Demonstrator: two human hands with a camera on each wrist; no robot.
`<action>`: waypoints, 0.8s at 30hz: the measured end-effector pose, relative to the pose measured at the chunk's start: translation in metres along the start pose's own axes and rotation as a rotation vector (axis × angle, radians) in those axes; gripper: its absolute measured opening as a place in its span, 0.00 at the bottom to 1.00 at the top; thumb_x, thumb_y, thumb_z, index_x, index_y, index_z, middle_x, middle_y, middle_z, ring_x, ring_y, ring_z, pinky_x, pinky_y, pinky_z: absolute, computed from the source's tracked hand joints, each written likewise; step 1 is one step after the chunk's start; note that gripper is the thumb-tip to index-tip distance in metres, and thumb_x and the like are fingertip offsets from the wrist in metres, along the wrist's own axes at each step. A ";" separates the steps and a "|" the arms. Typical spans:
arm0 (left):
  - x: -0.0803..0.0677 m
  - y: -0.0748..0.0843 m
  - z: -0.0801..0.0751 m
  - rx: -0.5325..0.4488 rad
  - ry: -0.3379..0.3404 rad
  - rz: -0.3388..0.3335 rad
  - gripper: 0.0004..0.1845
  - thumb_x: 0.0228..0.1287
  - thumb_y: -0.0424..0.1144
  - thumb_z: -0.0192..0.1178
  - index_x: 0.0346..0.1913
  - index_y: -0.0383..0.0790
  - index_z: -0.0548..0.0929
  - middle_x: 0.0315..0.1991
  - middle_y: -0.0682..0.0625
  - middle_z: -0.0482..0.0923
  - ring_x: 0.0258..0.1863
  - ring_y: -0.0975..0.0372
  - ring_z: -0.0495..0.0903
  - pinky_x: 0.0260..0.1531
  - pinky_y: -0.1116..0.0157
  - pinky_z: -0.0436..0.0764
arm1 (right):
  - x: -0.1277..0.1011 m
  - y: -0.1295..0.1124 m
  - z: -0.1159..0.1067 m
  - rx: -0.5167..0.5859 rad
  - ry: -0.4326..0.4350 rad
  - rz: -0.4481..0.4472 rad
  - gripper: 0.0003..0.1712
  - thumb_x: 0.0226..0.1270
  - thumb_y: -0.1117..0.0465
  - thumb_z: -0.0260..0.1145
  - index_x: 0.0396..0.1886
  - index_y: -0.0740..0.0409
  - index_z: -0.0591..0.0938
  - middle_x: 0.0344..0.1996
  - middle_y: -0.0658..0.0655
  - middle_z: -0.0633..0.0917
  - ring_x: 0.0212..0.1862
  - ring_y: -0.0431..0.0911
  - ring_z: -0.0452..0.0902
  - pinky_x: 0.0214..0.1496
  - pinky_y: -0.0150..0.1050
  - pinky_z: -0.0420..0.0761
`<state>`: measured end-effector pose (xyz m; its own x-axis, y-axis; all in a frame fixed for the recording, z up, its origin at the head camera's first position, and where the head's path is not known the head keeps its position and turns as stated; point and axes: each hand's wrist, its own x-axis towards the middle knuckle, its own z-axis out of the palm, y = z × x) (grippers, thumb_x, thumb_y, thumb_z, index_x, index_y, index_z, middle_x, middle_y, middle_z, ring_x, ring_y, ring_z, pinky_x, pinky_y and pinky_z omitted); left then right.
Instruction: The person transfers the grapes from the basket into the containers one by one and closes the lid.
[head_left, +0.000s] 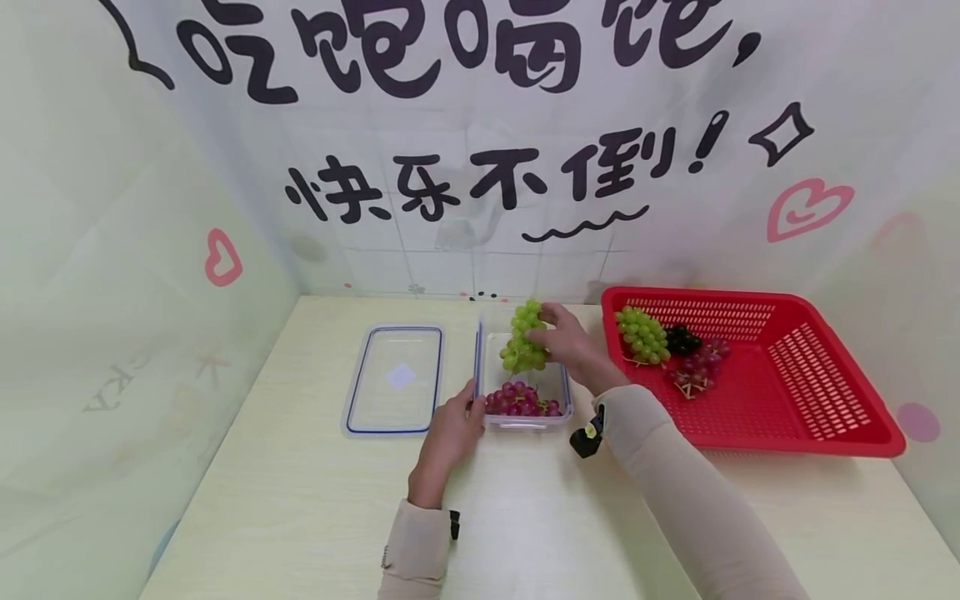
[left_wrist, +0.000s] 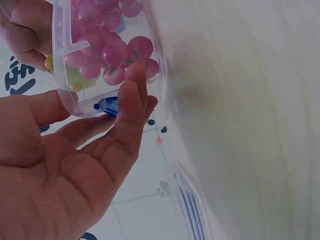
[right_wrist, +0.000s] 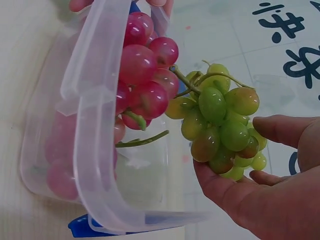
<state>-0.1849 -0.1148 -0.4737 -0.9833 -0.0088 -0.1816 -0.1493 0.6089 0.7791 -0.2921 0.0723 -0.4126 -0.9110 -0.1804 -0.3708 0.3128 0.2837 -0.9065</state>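
Table [head_left: 315, 500]: one clear container [head_left: 525, 379], right hand [head_left: 570, 342] gripping green grape bunch [head_left: 522, 340]; left hand [head_left: 453, 429] flat against container, fingers straight

Both arms wear long beige sleeves [head_left: 675, 492] reaching the wrists. A small black camera [head_left: 585, 439] sits strapped beside the right hand [head_left: 573, 346]; the left hand [head_left: 450, 433] is bare.

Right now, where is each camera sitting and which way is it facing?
Head: looks forward and down at the table; both forearms show.
Left wrist: along the left hand toward the clear box.
Right wrist: along the right hand, its grip on green grapes.
All share the box's red grapes.
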 end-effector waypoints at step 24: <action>-0.001 -0.002 0.001 -0.012 0.005 0.047 0.28 0.78 0.43 0.47 0.74 0.35 0.63 0.45 0.40 0.84 0.27 0.62 0.81 0.29 0.63 0.77 | 0.003 0.014 0.019 -0.083 -0.006 0.004 0.37 0.74 0.60 0.60 0.77 0.55 0.57 0.77 0.59 0.58 0.71 0.57 0.65 0.66 0.51 0.72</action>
<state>-0.1833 -0.1158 -0.4757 -0.9898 0.0153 -0.1420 -0.1046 0.5995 0.7935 -0.2853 0.0578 -0.4302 -0.9082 -0.1844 -0.3757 0.2929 0.3611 -0.8853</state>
